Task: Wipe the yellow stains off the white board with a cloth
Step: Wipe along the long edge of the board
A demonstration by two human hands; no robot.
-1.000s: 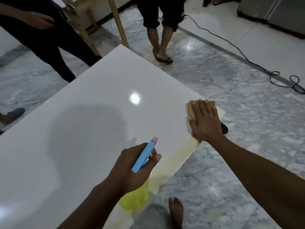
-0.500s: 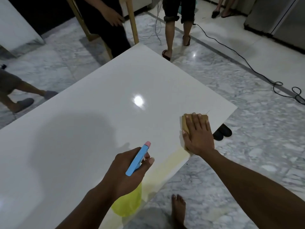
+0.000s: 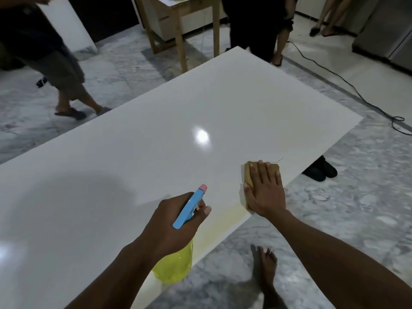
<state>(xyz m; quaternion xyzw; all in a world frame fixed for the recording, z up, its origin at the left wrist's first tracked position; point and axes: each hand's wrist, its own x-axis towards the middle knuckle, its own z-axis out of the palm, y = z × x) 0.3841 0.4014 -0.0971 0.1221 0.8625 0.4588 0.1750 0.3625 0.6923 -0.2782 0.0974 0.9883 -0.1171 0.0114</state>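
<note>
The white board [image 3: 169, 134] lies flat and fills the middle of the view. A pale yellow stain [image 3: 219, 226] runs along its near right edge. My right hand [image 3: 265, 190] presses flat, fingers straight, on a folded tan cloth [image 3: 248, 172] at the upper end of that stain. My left hand [image 3: 171, 226] grips a spray bottle with a blue trigger head [image 3: 189, 208] and a yellow body [image 3: 175, 264], held above the board's near edge, just left of the stain.
A wooden table [image 3: 178, 25] stands beyond the board's far corner. People stand or walk around the far and left sides. A black cable [image 3: 347, 85] runs across the floor at right. Dark shoes [image 3: 321, 169] sit under the right edge. My bare foot [image 3: 266, 268] is below.
My right hand has slid the cloth back along the board's right edge toward me, from the corner onto the stain. The left hand keeps holding the bottle. The view has tilted upward.
</note>
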